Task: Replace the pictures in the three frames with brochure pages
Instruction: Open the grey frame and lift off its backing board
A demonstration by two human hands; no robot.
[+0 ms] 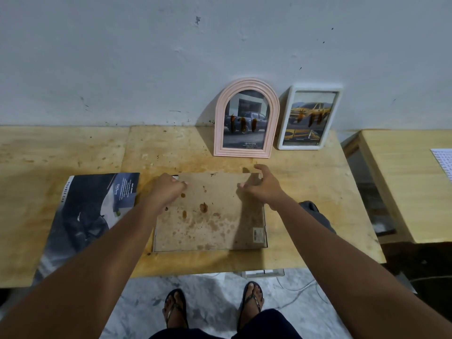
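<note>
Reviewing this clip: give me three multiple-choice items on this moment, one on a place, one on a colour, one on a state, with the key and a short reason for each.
1. Where does the brochure lie?
A. Left of the face-down frame
B. Against the wall
C. On the floor

2. What colour is the arched frame?
A. White
B. Pink
C. Black

3. How does the third frame lie on the table?
A. Upright against the wall
B. Face up, picture showing
C. Face down, stained backing board up

Key: 1 A, it lies flat at the left hand side. 2 B, its rim is pink beside the white frame. 3 C, both hands, the right hand too, rest at its far edge.
</note>
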